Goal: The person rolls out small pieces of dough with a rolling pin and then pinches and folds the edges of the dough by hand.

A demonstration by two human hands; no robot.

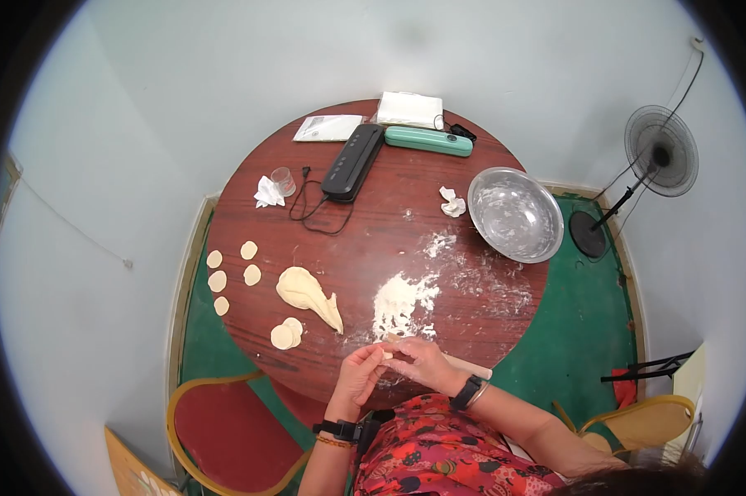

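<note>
Near the table's front edge, my left hand (358, 376) and my right hand (420, 362) meet, fingers closed around a small piece of dough (387, 355). A rolling pin (469, 366) lies partly behind my right hand and wrist. Just beyond my hands is a patch of white flour (399, 304). To the left lies a large lump of dough (303, 291), with a few overlapping dough rounds (282, 336) nearer the edge. Several flat dough rounds (251, 274) are spread at the table's left side.
A flour-dusted metal bowl (515, 215) stands at the right of the round table (365, 248). Farther back are a black device (353, 164) with a cord, a green device (428, 141), a cup (284, 181) and crumpled tissues (451, 203). Chairs (234, 430) flank the table's front.
</note>
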